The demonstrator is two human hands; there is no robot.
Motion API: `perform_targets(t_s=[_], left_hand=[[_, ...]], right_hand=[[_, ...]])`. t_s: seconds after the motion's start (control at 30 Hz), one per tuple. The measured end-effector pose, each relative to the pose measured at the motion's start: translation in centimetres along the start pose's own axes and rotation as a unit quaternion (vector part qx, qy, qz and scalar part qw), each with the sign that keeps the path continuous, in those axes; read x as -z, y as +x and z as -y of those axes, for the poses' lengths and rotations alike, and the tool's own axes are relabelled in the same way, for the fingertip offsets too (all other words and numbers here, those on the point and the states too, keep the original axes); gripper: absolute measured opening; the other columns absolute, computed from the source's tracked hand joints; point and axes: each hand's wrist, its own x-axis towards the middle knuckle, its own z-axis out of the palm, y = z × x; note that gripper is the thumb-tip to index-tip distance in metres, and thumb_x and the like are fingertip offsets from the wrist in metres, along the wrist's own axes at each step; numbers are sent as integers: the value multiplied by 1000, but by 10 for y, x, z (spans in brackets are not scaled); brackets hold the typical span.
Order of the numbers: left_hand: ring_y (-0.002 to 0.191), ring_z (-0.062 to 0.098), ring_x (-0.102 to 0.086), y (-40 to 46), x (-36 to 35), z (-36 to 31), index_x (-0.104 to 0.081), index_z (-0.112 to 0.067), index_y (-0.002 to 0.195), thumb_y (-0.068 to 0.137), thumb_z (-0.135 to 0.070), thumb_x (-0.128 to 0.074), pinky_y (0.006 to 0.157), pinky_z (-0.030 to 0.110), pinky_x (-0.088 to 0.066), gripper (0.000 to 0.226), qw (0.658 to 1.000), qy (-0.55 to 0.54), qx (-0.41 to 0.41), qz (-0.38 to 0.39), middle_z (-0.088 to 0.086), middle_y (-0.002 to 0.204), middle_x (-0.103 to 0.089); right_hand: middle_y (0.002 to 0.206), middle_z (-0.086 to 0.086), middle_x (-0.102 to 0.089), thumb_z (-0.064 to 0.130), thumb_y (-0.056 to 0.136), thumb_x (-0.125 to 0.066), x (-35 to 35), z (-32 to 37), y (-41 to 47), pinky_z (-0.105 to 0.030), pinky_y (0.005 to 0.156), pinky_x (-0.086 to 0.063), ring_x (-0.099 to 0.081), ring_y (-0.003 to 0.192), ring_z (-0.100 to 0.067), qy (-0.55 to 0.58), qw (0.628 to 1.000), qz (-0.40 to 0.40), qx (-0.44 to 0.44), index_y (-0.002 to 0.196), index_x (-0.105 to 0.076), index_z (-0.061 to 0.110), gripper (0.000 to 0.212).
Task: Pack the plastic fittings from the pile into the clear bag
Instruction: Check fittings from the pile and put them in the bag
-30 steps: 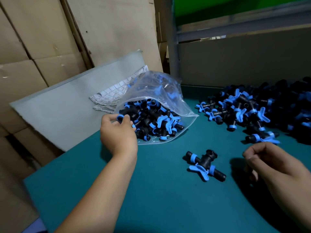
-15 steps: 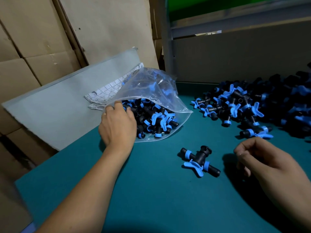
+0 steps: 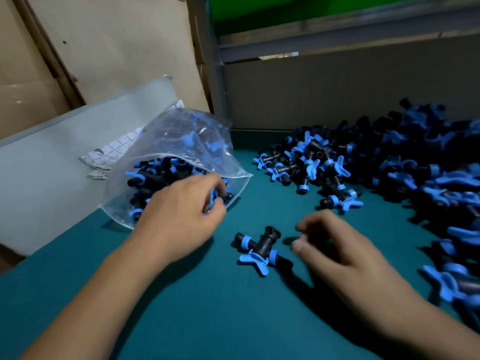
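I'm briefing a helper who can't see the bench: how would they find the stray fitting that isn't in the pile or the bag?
On the green table, look between the clear bag on the left and the pile on the right. The lone fitting lies there by itself, between the left hand and right hand, touching no other fitting.

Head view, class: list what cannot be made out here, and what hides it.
- Left hand: motion blur and its own back hide whether its grip holds a fitting at the clear bag.
- Right hand: fingertips blurred.
- Pile of fittings: cut off by the right edge.
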Motion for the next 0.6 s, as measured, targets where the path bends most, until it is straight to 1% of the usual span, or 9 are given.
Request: perform_targets(t_s=[0.03, 0.07, 0.1, 0.17, 0.23, 0.3, 0.4, 0.5, 0.6], left_hand=[[85, 7, -61, 5, -2, -9, -62, -38, 102, 86, -36, -52, 73, 35, -49, 19, 992, -63, -49, 93, -15, 89, -61], [92, 6, -62, 8, -8, -19, -67, -37, 103, 83, -29, -54, 79, 29, -49, 24, 975, -125, -84, 161, -15, 93, -63], [97, 8, -64, 7, -17, -29, -69, -33, 104, 82, -21, -56, 82, 26, -48, 28, 957, -187, -103, 196, -12, 98, -65], [96, 13, -66, 0, -38, -45, -66, -24, 106, 86, -6, -58, 84, 28, -52, 29, 926, -312, -91, 194, -6, 99, -68], [98, 14, -69, -5, -56, -47, -66, -22, 111, 95, 1, -61, 89, 29, -54, 28, 907, -374, -86, 173, -6, 103, -71], [107, 14, -68, -9, -66, -42, -67, -27, 116, 100, -7, -63, 95, 29, -53, 27, 919, -349, -113, 146, -10, 110, -71], [112, 8, -62, -9, -72, -38, -64, -35, 120, 104, -20, -59, 97, 36, -50, 22, 947, -272, -146, 91, -18, 111, -63], [103, 9, -64, -10, -73, -40, -60, -42, 124, 103, -34, -60, 93, 31, -50, 23, 944, -288, -126, 100, -16, 105, -64], [92, 13, -66, -10, -69, -36, -60, -45, 130, 98, -39, -69, 86, 24, -52, 33, 908, -383, -80, 150, -8, 102, -66]], right_hand=[[107, 23, -61, 66, 85, -67, -2, 1, -1, -11, 85, -42, -57, 102, 4, -69, 997, 37, 26, 118, -57, 44, 41], [111, 26, -56, 71, 82, -68, -4, 1, -3, -12, 93, -39, -52, 111, 5, -133, 988, 64, 52, 123, -54, 46, 50], [111, 27, -54, 69, 81, -69, -5, 1, -2, -13, 95, -39, -49, 112, 5, -164, 981, 71, 71, 125, -53, 46, 52], [105, 25, -62, 51, 88, -72, -3, 2, 0, -19, 90, -45, -55, 103, 3, -125, 990, 31, 59, 119, -60, 44, 33], [94, 17, -69, 38, 93, -72, 1, -3, 3, -26, 79, -51, -62, 86, -2, -53, 998, -8, 23, 108, -64, 39, 17], [94, 16, -69, 45, 92, -72, 1, -5, 3, -25, 80, -50, -62, 89, -3, -48, 998, -4, 34, 108, -61, 39, 21], [104, 25, -60, 65, 83, -69, -3, -1, 0, -18, 88, -43, -53, 105, 0, -126, 989, 33, 72, 116, -53, 43, 43], [102, 22, -59, 54, 82, -78, -3, -2, 3, -16, 85, -42, -53, 104, -2, -126, 990, 20, 54, 109, -56, 37, 39], [91, 16, -64, 41, 86, -80, -2, -7, 7, -16, 73, -41, -58, 90, -4, -96, 995, -19, 19, 97, -61, 32, 24]])
